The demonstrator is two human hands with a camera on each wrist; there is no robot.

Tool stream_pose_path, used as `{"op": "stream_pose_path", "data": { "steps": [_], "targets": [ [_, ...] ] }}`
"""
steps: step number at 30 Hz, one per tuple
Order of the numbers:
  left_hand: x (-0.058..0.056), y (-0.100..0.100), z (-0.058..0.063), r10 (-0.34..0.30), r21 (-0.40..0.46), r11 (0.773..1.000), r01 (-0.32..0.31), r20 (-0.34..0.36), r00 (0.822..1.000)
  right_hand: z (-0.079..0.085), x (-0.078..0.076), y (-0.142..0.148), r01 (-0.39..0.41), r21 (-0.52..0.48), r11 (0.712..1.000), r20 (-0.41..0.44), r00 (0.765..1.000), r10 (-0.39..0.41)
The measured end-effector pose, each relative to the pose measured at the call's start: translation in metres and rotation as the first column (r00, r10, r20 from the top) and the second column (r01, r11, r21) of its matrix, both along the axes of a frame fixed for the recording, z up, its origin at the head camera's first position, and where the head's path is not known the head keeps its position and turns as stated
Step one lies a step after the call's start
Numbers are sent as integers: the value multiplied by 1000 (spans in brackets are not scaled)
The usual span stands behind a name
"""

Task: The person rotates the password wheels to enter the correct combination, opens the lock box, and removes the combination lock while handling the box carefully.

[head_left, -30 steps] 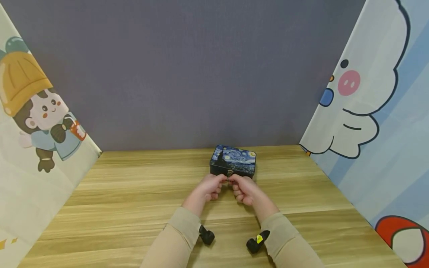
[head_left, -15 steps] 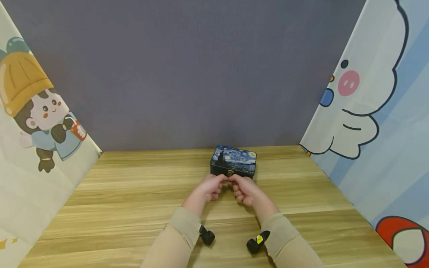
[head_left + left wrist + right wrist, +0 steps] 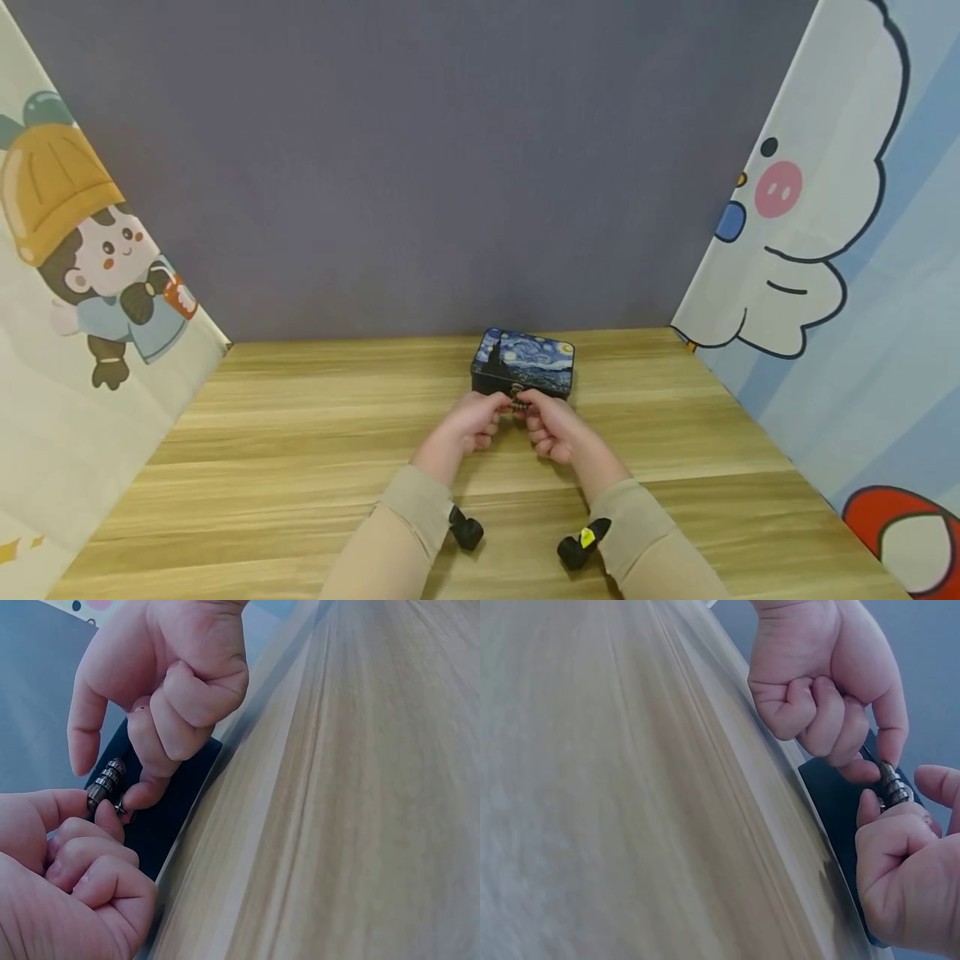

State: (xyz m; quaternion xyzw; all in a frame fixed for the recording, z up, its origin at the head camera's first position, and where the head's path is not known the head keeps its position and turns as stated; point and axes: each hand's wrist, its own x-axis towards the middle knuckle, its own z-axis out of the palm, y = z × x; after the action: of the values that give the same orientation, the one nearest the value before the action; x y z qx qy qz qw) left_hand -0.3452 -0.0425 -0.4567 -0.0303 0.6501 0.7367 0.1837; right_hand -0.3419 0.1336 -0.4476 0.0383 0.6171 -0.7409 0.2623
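A small dark box [image 3: 525, 354] with a swirling blue night-sky picture on its lid sits at the back of the table, lid down. On its front is a metal clasp [image 3: 516, 388], where a small combination padlock [image 3: 109, 776] with ringed dials hangs. My left hand [image 3: 474, 421] pinches one end of the padlock between thumb and index finger, its other fingers curled. Facing it, my right hand [image 3: 551, 425] has its thumb lifted away from the padlock. In the right wrist view, its index fingertip [image 3: 868, 806] lies beside the padlock, the other fingers folded.
The wooden table [image 3: 315, 433] meets a grey panel [image 3: 420, 167] just behind the box. Cartoon-printed sheets stand at the left [image 3: 82, 333] and right [image 3: 840, 317]. A black wrist camera [image 3: 467, 532] sits at the left cuff and another black camera [image 3: 576, 550] at the right.
My right hand has shifted slightly right, off its close grip beside the left fingertips, and more of the padlock shows between the hands. The left hand and the box stay nearly in place.
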Motion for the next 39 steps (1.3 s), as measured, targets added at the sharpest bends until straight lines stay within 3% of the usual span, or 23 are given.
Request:
{"op": "stream_pose_path", "data": {
  "steps": [21, 39],
  "targets": [
    [-7, -2, -5, -7, -15, 1000, 8, 23, 1000, 1, -6, 9, -46, -9, 999, 22, 999, 46],
    [-8, -4, -3, -22, -23, 999, 22, 19, 1000, -1, -5, 0, 11, -5, 1000, 9, 1000, -11]
  ]
}}
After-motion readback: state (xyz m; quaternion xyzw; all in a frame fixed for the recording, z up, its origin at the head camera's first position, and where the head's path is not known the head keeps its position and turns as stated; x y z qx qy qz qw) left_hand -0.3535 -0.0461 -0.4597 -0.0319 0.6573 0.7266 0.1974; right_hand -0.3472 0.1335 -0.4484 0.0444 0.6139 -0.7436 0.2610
